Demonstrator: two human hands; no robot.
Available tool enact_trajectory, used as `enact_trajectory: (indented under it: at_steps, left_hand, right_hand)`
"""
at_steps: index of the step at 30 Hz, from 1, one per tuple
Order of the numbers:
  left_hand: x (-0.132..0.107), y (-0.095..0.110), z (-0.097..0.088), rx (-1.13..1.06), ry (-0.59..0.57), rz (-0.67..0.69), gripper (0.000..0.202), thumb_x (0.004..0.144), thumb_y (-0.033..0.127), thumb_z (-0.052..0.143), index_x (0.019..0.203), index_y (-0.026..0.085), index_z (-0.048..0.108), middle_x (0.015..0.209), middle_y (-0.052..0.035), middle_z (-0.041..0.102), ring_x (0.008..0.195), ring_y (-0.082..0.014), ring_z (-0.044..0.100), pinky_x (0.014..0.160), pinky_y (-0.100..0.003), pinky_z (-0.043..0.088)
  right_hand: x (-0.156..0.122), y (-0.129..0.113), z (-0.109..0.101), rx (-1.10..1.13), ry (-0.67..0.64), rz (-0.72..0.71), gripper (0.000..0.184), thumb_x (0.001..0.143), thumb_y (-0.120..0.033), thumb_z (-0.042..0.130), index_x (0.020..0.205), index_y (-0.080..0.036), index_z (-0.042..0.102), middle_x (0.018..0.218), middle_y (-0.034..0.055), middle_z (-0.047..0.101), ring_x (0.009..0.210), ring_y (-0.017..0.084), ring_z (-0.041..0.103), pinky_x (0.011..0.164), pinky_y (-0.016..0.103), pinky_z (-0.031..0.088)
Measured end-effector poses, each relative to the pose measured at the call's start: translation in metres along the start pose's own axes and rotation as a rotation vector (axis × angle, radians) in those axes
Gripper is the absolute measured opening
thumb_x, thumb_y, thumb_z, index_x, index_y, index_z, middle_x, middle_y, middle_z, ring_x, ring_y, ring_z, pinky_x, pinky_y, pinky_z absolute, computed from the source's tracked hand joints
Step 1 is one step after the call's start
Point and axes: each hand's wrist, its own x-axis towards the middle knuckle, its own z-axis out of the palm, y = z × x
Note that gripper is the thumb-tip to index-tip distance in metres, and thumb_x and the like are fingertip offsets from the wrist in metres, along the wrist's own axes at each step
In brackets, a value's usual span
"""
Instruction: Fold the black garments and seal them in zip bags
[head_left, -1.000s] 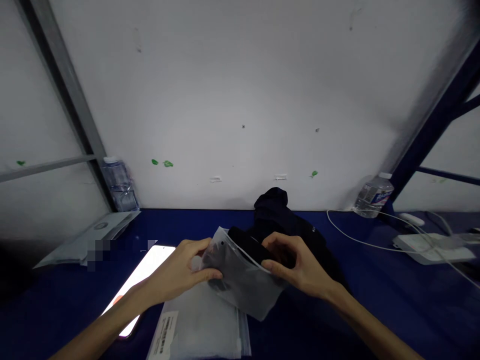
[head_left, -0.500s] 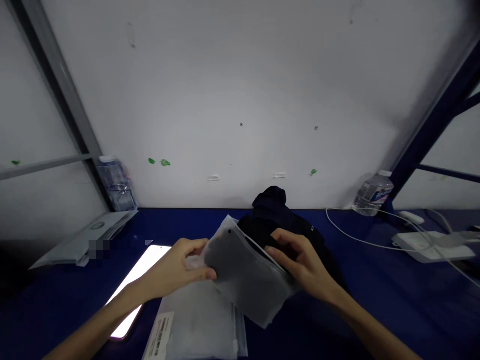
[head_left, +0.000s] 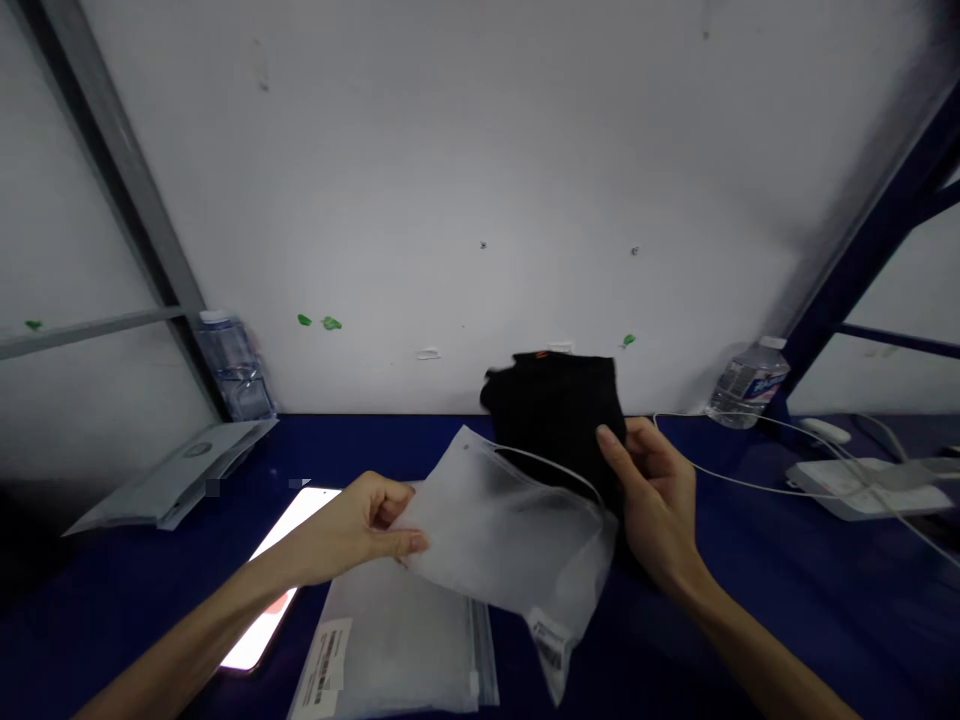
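My left hand pinches one end of a frosted plastic zip bag, which hangs limp and pale with its opening toward my right hand. A label shows through its lower corner. Closed on the right edge of a folded black cloth item is my right hand. The cloth has a small orange mark on its upper edge; its exact kind cannot be made out. It stands just behind the bag's mouth, its lower part hidden by the bag. Below, a second frosted zip bag with a barcode label lies flat.
A lit phone lies under my left forearm. Flat packets and a large water bottle are at the left. On the right are another bottle, a white power strip and a looping white cable.
The black cloth has come out of the bag in my right hand, moving up and right. The bag has turned from dark to pale and sags. My left hand keeps its grip.
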Motion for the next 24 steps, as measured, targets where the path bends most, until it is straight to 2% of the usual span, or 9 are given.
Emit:
enact_trajectory:
  at_steps: [3, 10, 13, 15, 17, 18, 20, 22, 24]
  left_hand:
    - [-0.001, -0.004, -0.008, -0.1, -0.053, -0.026, 0.022, 0.082, 0.036, 0.074, 0.077, 0.016, 0.067, 0.074, 0.0, 0.069, 0.066, -0.0123, 0.061, 0.064, -0.025, 0.046]
    - [-0.008, 0.012, -0.021, -0.133, 0.035, 0.032, 0.03, 0.086, 0.041, 0.071, 0.073, 0.016, 0.06, 0.07, 0.0011, 0.061, 0.063, -0.0123, 0.057, 0.062, -0.026, 0.045]
    - [-0.007, 0.013, -0.025, -0.042, 0.065, 0.058, 0.033, 0.093, 0.045, 0.061, 0.075, 0.017, 0.06, 0.073, -0.0004, 0.063, 0.066, -0.0138, 0.06, 0.065, -0.028, 0.048]
    - [-0.004, 0.007, -0.028, 0.143, 0.168, 0.071, 0.032, 0.096, 0.047, 0.053, 0.089, 0.018, 0.065, 0.082, -0.0035, 0.069, 0.074, -0.0177, 0.065, 0.071, -0.031, 0.052]
    - [0.0, -0.001, -0.031, 0.459, 0.458, 0.107, 0.032, 0.095, 0.048, 0.053, 0.104, 0.02, 0.066, 0.088, -0.0047, 0.07, 0.081, -0.0215, 0.067, 0.076, -0.036, 0.053]
    - [0.002, -0.005, -0.032, 0.522, 0.567, 0.117, 0.033, 0.094, 0.047, 0.055, 0.112, 0.02, 0.064, 0.097, -0.0069, 0.07, 0.089, -0.0248, 0.066, 0.084, -0.041, 0.052]
    - [0.004, -0.009, -0.031, 0.594, 0.691, 0.15, 0.036, 0.096, 0.046, 0.053, 0.122, 0.021, 0.059, 0.116, -0.0094, 0.066, 0.107, -0.0286, 0.061, 0.098, -0.046, 0.045]
    - [0.003, -0.007, -0.027, 0.633, 0.676, 0.182, 0.034, 0.098, 0.045, 0.049, 0.121, 0.022, 0.06, 0.121, -0.0083, 0.065, 0.113, -0.0287, 0.059, 0.101, -0.045, 0.044]
    - [-0.001, -0.003, -0.019, 0.664, 0.533, 0.189, 0.033, 0.101, 0.045, 0.043, 0.117, 0.024, 0.063, 0.119, -0.0061, 0.067, 0.111, -0.0269, 0.062, 0.097, -0.042, 0.049]
  right_hand:
    - [0.007, 0.0, -0.007, -0.118, 0.09, -0.092, 0.022, 0.087, -0.041, 0.069, 0.082, -0.021, 0.062, 0.068, -0.0014, 0.059, 0.057, 0.013, 0.053, 0.051, 0.024, 0.041]
    - [0.009, 0.005, -0.012, -0.57, 0.052, -0.349, 0.02, 0.093, -0.039, 0.063, 0.085, -0.021, 0.065, 0.058, -0.0044, 0.047, 0.05, 0.012, 0.039, 0.05, 0.028, 0.033]
    - [0.012, 0.005, -0.013, -0.692, 0.046, -0.455, 0.017, 0.094, -0.036, 0.062, 0.092, -0.021, 0.068, 0.063, -0.0017, 0.057, 0.051, 0.013, 0.045, 0.052, 0.028, 0.037]
    - [0.014, 0.006, -0.013, -0.744, -0.003, -0.484, 0.017, 0.095, -0.035, 0.06, 0.094, -0.021, 0.069, 0.073, 0.0017, 0.066, 0.055, 0.015, 0.053, 0.055, 0.029, 0.041]
    - [0.015, 0.008, -0.013, -0.785, -0.062, -0.491, 0.018, 0.095, -0.035, 0.059, 0.098, -0.021, 0.07, 0.079, 0.0038, 0.071, 0.058, 0.016, 0.058, 0.056, 0.03, 0.044]
    - [0.015, 0.009, -0.012, -0.795, -0.077, -0.491, 0.019, 0.095, -0.036, 0.058, 0.1, -0.021, 0.07, 0.082, 0.0044, 0.072, 0.059, 0.017, 0.059, 0.057, 0.03, 0.045]
    - [0.015, 0.011, -0.011, -0.806, -0.092, -0.486, 0.021, 0.095, -0.037, 0.058, 0.103, -0.022, 0.07, 0.087, 0.0052, 0.074, 0.059, 0.017, 0.061, 0.057, 0.031, 0.047]
    - [0.014, 0.012, -0.011, -0.825, -0.096, -0.482, 0.022, 0.095, -0.038, 0.057, 0.104, -0.022, 0.07, 0.089, 0.0056, 0.075, 0.06, 0.017, 0.063, 0.057, 0.031, 0.048]
    - [0.014, 0.012, -0.01, -0.857, -0.109, -0.474, 0.022, 0.096, -0.037, 0.056, 0.105, -0.022, 0.07, 0.09, 0.0059, 0.075, 0.063, 0.019, 0.065, 0.058, 0.032, 0.048]
